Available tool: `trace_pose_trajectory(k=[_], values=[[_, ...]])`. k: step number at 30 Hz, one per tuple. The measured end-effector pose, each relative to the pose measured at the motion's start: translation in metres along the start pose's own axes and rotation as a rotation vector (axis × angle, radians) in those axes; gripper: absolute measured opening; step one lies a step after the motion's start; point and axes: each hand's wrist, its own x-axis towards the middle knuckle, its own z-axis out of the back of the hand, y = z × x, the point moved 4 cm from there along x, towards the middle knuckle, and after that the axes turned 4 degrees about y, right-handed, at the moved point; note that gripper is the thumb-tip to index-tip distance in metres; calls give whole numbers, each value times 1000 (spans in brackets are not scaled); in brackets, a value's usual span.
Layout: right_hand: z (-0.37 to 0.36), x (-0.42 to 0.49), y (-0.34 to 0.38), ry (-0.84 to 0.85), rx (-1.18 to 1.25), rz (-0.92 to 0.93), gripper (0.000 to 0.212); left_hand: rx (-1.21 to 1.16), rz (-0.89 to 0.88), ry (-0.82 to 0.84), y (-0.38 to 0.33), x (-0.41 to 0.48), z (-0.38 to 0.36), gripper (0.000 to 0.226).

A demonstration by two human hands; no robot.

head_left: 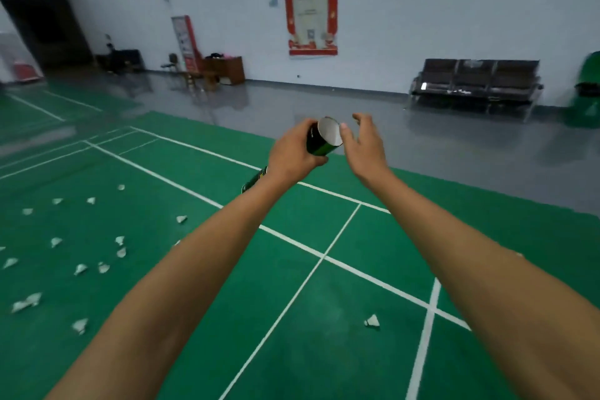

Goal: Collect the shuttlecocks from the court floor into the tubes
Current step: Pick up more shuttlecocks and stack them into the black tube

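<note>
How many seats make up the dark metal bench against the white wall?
3, in one row on the dark metal bench: left seat, middle seat, right seat. None looks hidden.

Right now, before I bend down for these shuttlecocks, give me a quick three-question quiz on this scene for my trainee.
1. True or false: the left hand grips the tube.
2. Most shuttlecocks lie: A) on the person's left, B) on the person's right, C) inside the tube.
3. Fill in: the right hand holds ___.
Key: 1 true; 2 A; 3 nothing.
</note>
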Motion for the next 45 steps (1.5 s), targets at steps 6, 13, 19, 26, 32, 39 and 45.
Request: trace_pose_trajectory(k=[6,13,19,26,32,39,45], values=[[-117,41,72,260,108,212,51,33,293,-206,104,-25,85,71],[-270,19,112,596,19,331,73,23,578,-397,210,-113,162,73],[-388,-2,130,730,-140,371,67,77,706,-410,297,-164,215,74],[-489,14,142,761,-288,365,71,-19,678,-298,400,-142,231,71],[-483,54,66,694,-459,210,75,-106,597,-49,442,-68,156,74],[-403,85,-104,574,-609,-214,78,-192,488,303,439,1,-17,76],[-350,84,-251,517,-624,-522,71,-207,390,577,419,38,-181,74]])
